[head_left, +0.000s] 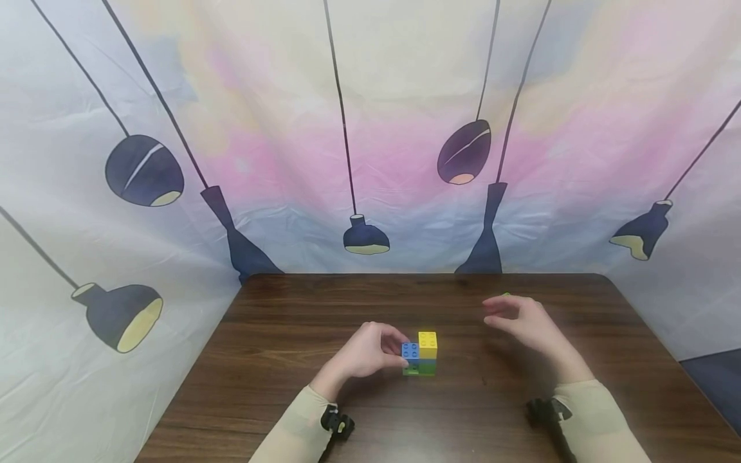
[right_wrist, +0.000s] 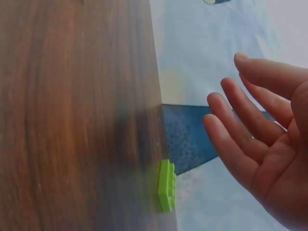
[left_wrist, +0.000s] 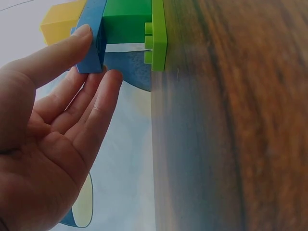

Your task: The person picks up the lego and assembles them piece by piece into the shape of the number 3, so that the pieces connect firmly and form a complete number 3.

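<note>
A small stack of building bricks stands on the table. At its bottom is a flat light green brick (left_wrist: 160, 36), and a darker green brick (left_wrist: 126, 21) sits on that. Across the green one lies a blue brick (head_left: 410, 351), its near end overhanging, and a yellow brick (head_left: 428, 344) tops the stack. My left hand (head_left: 369, 350) pinches the overhanging end of the blue brick, thumb on one side and fingertips opposite. To the right, my right hand (head_left: 528, 323) hovers above the table with fingers spread and holds nothing.
Beyond the right hand, a separate light green brick (right_wrist: 167, 186) lies on the brown wooden table (head_left: 312, 302). A cloth backdrop (head_left: 405, 161) printed with hanging lamps stands behind the table's far edge.
</note>
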`<state>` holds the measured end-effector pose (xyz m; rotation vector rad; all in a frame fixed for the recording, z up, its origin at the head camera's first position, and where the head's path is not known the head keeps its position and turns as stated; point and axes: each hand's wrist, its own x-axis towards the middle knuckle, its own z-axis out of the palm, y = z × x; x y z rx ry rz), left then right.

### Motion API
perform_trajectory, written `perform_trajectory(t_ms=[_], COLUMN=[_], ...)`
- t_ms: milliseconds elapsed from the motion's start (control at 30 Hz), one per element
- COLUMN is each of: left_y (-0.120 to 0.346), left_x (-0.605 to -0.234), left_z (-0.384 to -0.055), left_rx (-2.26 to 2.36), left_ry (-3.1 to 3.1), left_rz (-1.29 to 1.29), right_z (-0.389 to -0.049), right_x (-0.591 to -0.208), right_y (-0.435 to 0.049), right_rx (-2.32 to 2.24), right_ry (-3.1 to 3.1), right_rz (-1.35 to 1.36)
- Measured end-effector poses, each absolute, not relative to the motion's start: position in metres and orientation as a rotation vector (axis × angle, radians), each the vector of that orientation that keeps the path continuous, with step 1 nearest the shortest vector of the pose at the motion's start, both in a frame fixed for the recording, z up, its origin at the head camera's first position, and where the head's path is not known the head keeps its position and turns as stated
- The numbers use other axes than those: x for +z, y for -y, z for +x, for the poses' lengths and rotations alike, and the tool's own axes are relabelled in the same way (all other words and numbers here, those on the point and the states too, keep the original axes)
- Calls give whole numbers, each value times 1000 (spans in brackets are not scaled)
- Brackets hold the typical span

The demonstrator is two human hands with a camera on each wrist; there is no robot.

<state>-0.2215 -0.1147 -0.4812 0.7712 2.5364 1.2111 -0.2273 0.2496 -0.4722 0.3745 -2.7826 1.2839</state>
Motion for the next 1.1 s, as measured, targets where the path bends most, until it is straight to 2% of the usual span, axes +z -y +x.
perform_trajectory(t_ms=[400,1100], left_y=[116,114], left_x=[-482,-482], left_z=[-222,-222], left_rx=[1211,1210], left_ry=[-2541,-2536], left_rz=[768,770], right_z=[-231,-235], right_x=[-477,-487], right_y=[-258,-282], right_rx=[1275,1195], right_ry=[2784,2808], right_rz=[354,150])
